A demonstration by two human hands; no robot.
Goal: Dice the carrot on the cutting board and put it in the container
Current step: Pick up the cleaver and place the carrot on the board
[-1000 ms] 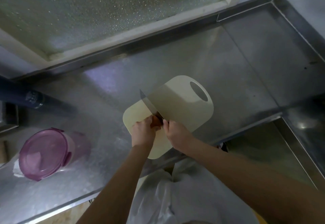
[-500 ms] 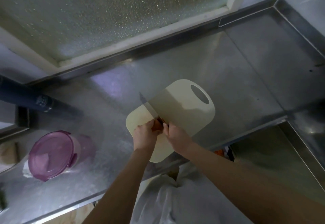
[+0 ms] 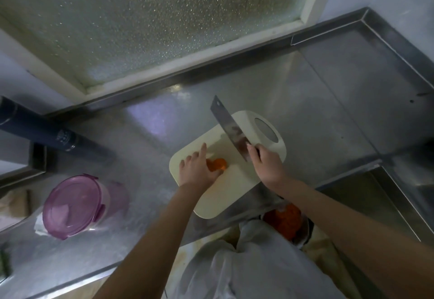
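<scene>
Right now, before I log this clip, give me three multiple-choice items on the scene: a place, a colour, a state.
1. Where do the orange carrot pieces lie? A on a plate; B on the cream plastic cutting board, against the left hand; C on the floor.
2. The round plastic container's lid is: A purple; B green; C white.
3. The steel cleaver is: A flat on the board; B in the left hand; C gripped by the right hand.
Answers: 1 B, the pieces sit on the board at the fingers; 2 A, the lid shows translucent purple; 3 C, right fingers wrap its handle.
</scene>
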